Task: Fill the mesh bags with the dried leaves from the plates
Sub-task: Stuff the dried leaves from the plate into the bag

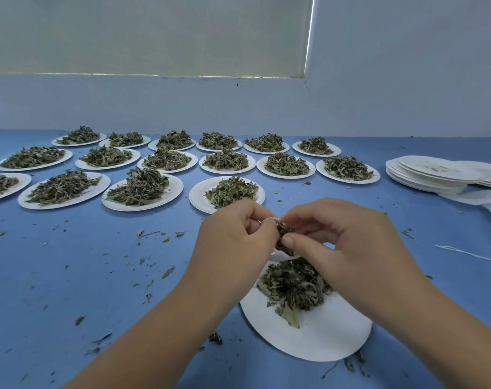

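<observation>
Fingers of the left hand (236, 234) and the right hand (348, 237) pinch a small mesh bag (283, 230), dark with leaves, between them above the near plate (309, 338), which carries a pile of dried leaves (292, 284). Many full plates (143, 189) stand further back on the blue desk (98, 276). Empty plates (427, 175) are stacked at the right.
</observation>
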A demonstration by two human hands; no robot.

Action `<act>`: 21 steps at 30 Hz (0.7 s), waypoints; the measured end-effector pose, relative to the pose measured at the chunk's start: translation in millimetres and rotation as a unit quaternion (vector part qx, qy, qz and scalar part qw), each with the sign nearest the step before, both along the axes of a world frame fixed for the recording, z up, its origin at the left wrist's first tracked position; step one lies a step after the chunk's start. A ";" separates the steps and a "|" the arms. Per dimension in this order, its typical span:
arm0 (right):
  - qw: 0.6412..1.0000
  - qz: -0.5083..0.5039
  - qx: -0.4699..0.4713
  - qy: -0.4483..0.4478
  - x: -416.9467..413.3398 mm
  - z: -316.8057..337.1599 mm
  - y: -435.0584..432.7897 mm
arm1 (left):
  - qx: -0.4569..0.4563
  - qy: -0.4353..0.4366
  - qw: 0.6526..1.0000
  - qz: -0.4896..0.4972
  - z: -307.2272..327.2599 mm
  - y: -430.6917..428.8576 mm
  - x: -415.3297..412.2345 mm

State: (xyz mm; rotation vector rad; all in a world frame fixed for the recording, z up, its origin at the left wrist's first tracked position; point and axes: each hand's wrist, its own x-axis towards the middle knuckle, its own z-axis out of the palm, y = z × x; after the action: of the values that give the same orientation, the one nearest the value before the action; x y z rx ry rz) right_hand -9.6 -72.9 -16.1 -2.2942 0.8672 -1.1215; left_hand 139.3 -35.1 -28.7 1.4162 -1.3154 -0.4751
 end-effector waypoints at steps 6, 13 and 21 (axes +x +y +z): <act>0.993 -0.054 -0.076 0.074 7.7 -2.9 1.8 | 0.008 0.010 1.000 -0.010 -1.2 -0.5 -2.8; 0.995 0.004 -0.044 0.085 -8.8 7.6 3.4 | -0.001 0.016 1.000 0.014 1.2 0.0 4.2; 0.957 0.084 -0.097 0.261 -5.7 7.8 0.3 | 0.008 -0.007 1.000 -0.018 -0.1 1.4 1.0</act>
State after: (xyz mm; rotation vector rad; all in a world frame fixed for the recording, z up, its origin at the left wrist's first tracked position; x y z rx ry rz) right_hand -15.2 -72.6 -8.3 -2.8299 0.7433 -0.5476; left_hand 140.3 -33.6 -28.8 1.4129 -1.3540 -0.5016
